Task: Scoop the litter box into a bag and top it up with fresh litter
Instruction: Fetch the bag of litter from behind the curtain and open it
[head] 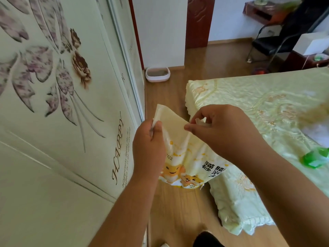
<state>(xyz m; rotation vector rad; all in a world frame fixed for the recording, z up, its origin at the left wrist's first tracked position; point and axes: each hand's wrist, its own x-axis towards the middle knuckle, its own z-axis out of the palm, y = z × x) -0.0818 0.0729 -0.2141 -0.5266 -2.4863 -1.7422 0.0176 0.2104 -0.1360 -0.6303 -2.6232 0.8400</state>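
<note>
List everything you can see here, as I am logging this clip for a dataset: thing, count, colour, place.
litter bag: one, pale yellow with cartoon cats, held up between the hands
litter box: one, white-pink, on the floor by the far wall
bed: one, yellow-green cover, right
green item: one, on the bed, blurred
wardrobe door: one, pale green with flowers, left
chair: one, black, far right
left hand: grips the bag's top edge
right hand: pinches the bag's top

Narrow strip of bare floor [160, 97] between wardrobe door [71, 104] and bed [249, 107], toward the litter box [157, 74].
</note>
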